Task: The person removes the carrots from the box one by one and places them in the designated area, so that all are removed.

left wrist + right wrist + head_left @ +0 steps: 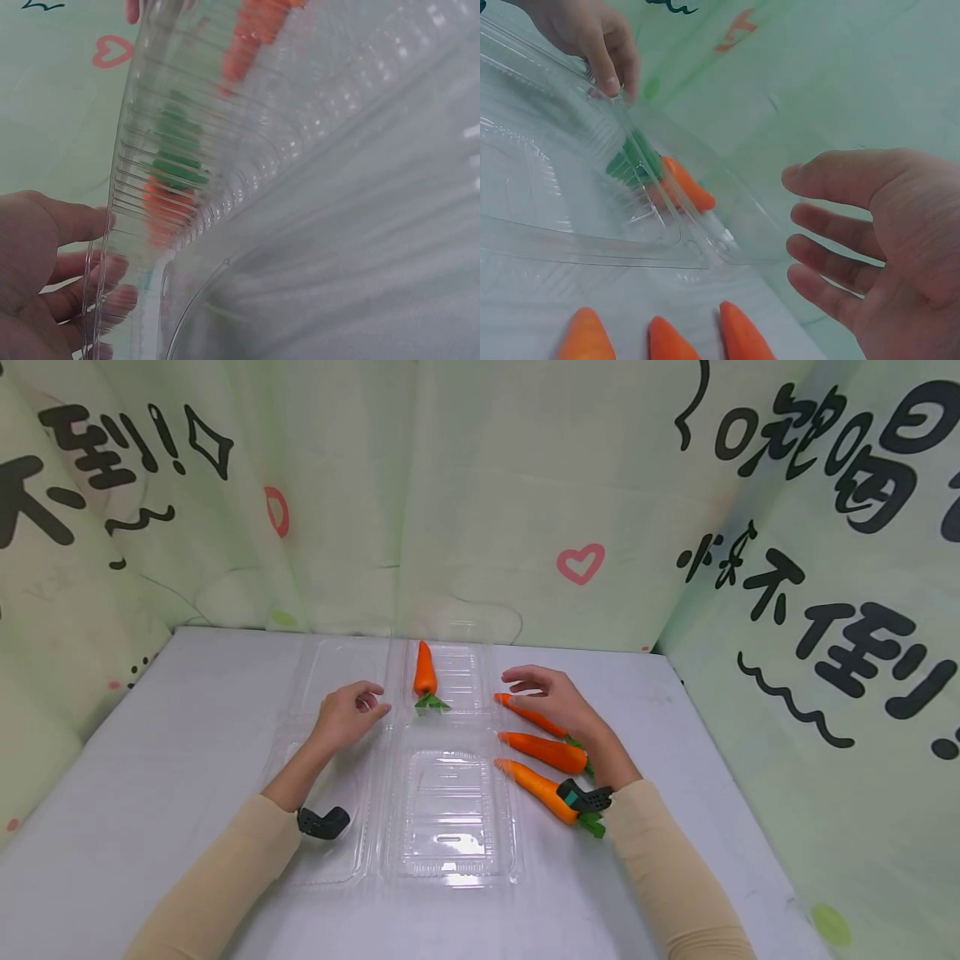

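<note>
A clear plastic clamshell box (447,810) lies open on the table, its far section holding an orange toy carrot (424,672) with green leaves toward me. My left hand (347,717) is at that section's left edge; in the left wrist view its thumb and fingers (67,300) pinch the clear rim. Over the far end of the nearest carrot on the right (532,717) is my right hand (555,695), just right of the box. Its fingers are spread and relaxed, holding nothing, in the right wrist view.
Two more carrots, a middle one (546,752) and a near one (538,787), lie right of the box. Another clear plastic box (352,839) lies on the left under my left arm. A printed curtain (480,510) encloses the white table (202,727) behind and at both sides.
</note>
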A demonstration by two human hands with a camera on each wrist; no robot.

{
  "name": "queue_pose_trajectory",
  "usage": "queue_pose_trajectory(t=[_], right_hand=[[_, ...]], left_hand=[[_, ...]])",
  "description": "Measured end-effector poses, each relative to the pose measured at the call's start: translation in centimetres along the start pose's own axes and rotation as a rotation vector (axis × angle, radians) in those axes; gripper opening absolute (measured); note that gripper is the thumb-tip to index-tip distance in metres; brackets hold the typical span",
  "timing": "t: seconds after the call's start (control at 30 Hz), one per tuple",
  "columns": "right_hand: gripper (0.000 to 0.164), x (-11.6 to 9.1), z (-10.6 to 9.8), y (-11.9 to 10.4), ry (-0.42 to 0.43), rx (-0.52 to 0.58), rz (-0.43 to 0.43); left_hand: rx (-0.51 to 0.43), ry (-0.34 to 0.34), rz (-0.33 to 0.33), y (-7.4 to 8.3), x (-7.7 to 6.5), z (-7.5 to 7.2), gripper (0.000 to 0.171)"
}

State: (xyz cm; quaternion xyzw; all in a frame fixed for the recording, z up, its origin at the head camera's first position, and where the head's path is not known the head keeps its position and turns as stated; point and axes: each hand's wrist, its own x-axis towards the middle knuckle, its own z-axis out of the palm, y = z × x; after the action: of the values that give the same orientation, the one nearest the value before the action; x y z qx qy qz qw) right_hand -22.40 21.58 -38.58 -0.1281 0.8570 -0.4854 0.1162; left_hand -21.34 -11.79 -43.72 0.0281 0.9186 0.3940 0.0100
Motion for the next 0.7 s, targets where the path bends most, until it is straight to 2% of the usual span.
queue_pose_trajectory(t=[0.7], right_hand=[[0.039,1.1,1.2,-0.7,-0.002,-0.006,-0.039]], left_hand=[[-0.02,-0.006,0.013,-0.3,0.2,0.1,0.037]])
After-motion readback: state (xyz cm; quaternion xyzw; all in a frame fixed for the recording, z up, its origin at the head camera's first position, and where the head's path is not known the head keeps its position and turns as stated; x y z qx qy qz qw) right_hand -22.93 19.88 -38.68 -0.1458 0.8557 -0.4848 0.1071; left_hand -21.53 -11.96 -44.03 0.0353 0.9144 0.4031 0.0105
